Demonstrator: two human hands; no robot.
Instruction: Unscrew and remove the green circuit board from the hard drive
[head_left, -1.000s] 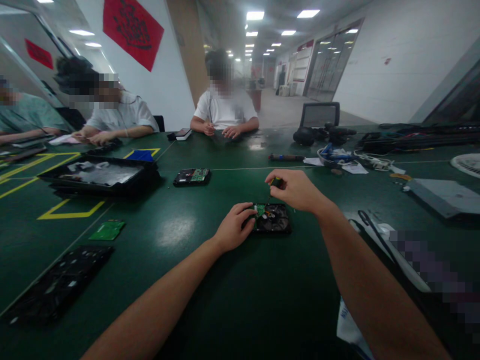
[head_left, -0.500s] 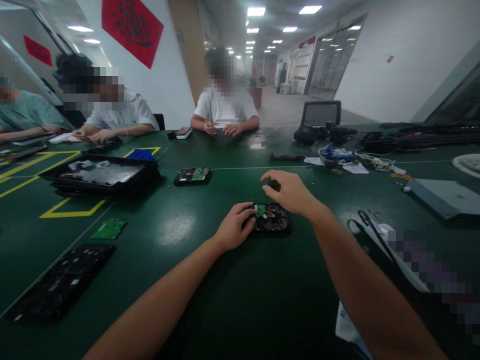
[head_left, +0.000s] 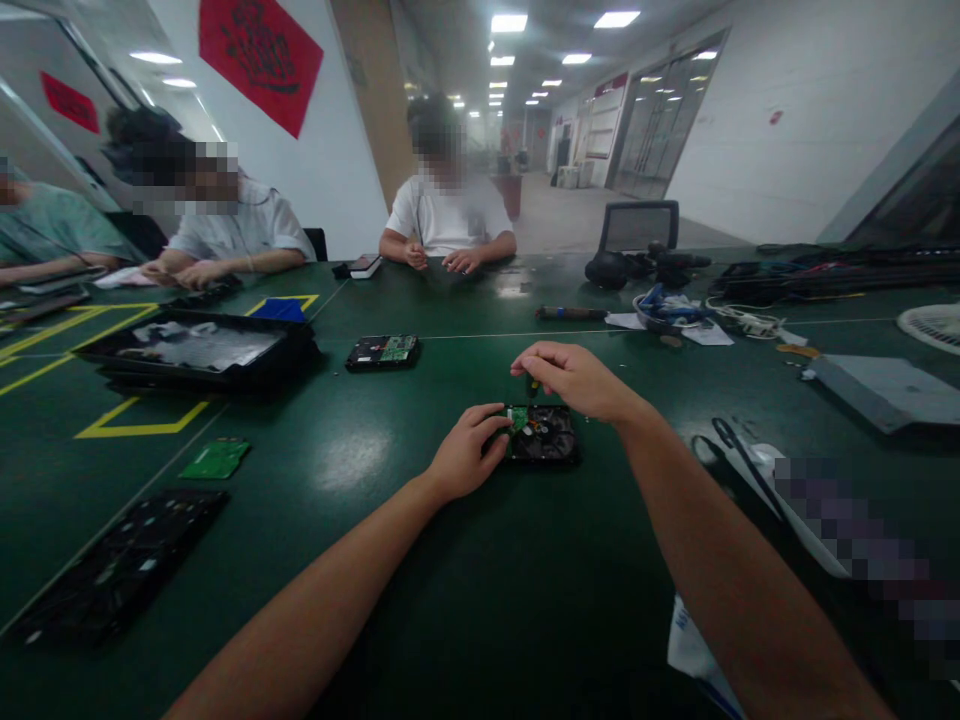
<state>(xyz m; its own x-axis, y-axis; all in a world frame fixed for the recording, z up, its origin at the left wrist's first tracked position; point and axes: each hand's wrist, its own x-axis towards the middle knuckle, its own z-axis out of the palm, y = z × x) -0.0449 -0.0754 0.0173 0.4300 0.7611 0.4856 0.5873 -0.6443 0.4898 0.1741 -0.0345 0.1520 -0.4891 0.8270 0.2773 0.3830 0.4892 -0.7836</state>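
A black hard drive (head_left: pixel 553 440) with a small green circuit board on its upper left lies flat on the table in front of me. My left hand (head_left: pixel 466 455) is closed on its left end, fingers over the top and thumb along the near side. Above the drive's far edge, my right hand (head_left: pixel 574 380) pinches a short screwdriver (head_left: pixel 533 384) with a dark, yellow-marked handle, pointing downward. Its tip is too small to make out, so I cannot tell whether it touches the drive.
Another hard drive (head_left: pixel 382 352) lies farther off. On the left are a green circuit board (head_left: pixel 216 458), a black drive unit (head_left: pixel 116 565) and a black tray (head_left: pixel 195 350). A grey metal box (head_left: pixel 889 390) stands right, and a dark pen-like tool (head_left: pixel 571 313) beyond. Several people sit opposite.
My right hand has moved slightly left, its fingers drawing closer together round the screwdriver, which now shows below them. My left hand and the hard drive keep their places.
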